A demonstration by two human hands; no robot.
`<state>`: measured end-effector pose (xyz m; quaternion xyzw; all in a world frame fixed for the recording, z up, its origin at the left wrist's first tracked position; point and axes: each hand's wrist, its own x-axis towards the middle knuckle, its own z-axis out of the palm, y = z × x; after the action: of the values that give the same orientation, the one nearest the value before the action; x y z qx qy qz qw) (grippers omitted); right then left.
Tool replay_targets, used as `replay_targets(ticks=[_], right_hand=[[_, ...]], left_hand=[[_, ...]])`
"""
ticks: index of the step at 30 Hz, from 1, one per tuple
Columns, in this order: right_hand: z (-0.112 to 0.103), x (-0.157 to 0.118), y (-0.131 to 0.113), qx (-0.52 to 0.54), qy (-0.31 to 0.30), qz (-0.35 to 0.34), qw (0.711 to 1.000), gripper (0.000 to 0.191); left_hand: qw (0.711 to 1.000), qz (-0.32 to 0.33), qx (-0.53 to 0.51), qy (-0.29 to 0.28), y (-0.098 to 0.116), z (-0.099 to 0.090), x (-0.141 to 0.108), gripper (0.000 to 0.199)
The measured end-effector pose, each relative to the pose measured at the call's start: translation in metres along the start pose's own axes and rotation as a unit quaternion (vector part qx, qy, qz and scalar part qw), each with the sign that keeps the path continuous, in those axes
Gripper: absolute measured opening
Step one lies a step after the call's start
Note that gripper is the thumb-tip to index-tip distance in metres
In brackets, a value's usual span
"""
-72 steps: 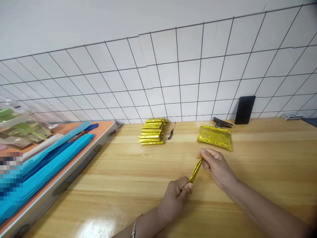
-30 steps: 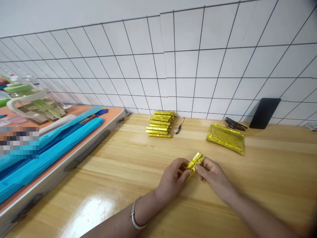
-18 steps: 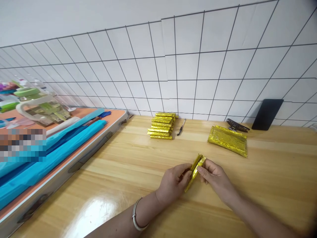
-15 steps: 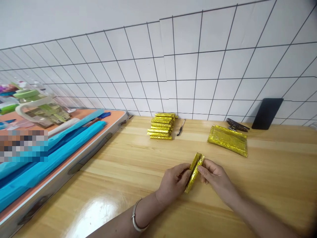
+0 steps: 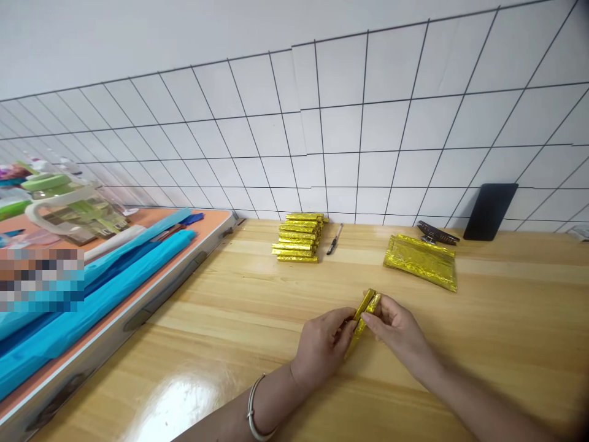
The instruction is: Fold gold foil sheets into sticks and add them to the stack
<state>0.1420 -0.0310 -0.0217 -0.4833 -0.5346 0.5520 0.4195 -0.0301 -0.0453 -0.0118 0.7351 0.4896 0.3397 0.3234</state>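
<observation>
Between my two hands is a narrow folded strip of shiny gold foil paper (image 5: 369, 304), tilted up to the right above the wooden table. My left hand (image 5: 323, 339) grips its left side, with thumb and fingers closed on it. From the right, my right hand (image 5: 399, 325) pinches the other long edge between thumb and fingers. A dark gap shows between the strip's two long sides, and the left hand hides part of it. Farther back lie a pile of similar gold foil strips (image 5: 299, 238) and a flat stack of gold foil sheets (image 5: 421, 263).
A pen (image 5: 334, 240) lies beside the pile. Behind the foil sheets are a dark hair clip (image 5: 437, 233) and a black phone-like slab (image 5: 490, 212) against the tiled wall. At left, an orange-topped board (image 5: 216, 222) carries blue wrapped rolls (image 5: 115, 288) and a green-lidded clear bottle (image 5: 50, 184).
My hands have drawn the strip's two long sides closer together, so the gap is narrower. My right thumb has shifted slightly left and down. The whole view has moved a little.
</observation>
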Motion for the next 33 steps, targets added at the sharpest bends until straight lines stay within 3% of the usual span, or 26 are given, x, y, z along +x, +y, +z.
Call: replay_targets(ticks=[8,18,27,33], right_hand=[[0.002,0.001,0.002,-0.005,0.021,0.015,1.000,0.025],[0.000,-0.006,-0.023,0.004,0.019,0.063,0.998,0.026],[0.004,-0.006,-0.018,0.005,0.046,0.071,0.996,0.049],[0.010,-0.005,-0.016,0.006,0.062,0.077,0.995,0.043]], left_hand=[[0.999,0.012,0.037,-0.006,0.002,0.002,-0.001,0.025],[0.999,0.020,0.050,-0.004,-0.004,0.003,0.000,0.023],[0.989,0.091,0.114,0.019,-0.008,0.006,-0.002,0.021],[0.973,0.143,0.169,0.066,-0.010,0.008,-0.001,0.018]])
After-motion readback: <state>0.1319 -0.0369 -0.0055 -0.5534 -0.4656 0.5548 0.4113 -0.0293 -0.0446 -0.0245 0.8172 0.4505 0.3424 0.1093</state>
